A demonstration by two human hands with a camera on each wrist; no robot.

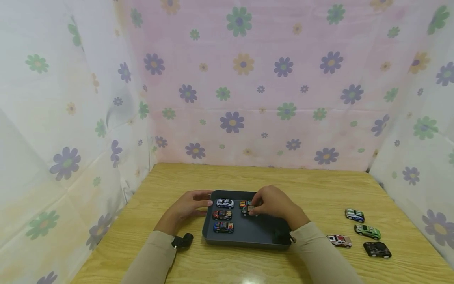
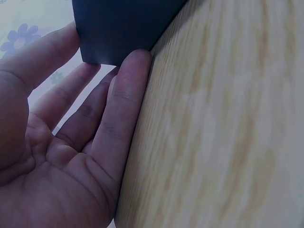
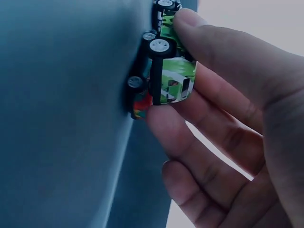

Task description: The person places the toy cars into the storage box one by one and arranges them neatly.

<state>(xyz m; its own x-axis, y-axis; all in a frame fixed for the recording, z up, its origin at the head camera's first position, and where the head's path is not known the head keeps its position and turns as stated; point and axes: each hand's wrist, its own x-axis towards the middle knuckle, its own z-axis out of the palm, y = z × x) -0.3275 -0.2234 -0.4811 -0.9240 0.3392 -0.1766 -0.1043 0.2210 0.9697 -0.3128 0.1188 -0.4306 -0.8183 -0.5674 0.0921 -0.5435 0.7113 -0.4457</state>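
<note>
In the head view, my right hand (image 1: 276, 202) reaches over a dark grey tray (image 1: 246, 244) and pinches a toy car (image 1: 246, 211). Seen from the right wrist, that toy car (image 3: 176, 78) is green, white and black with white wheels, tilted close to the tray floor. A red-orange toy car (image 1: 243, 203) sits just behind it, partly hidden by the fingers. My left hand (image 1: 189, 205) is at the tray's left side, its extended fingers touching the outer wall, as the left wrist view also shows. White (image 1: 225, 203), red (image 1: 222, 215) and blue (image 1: 223, 227) toy cars form a column inside.
On the wooden table (image 1: 312, 189), right of the tray, stand a white-red car (image 1: 339, 240), a blue-green-white car (image 1: 354, 215), a green car (image 1: 367, 231) and a black car (image 1: 377, 249). Flowered cloth (image 1: 262, 150) walls the back and sides.
</note>
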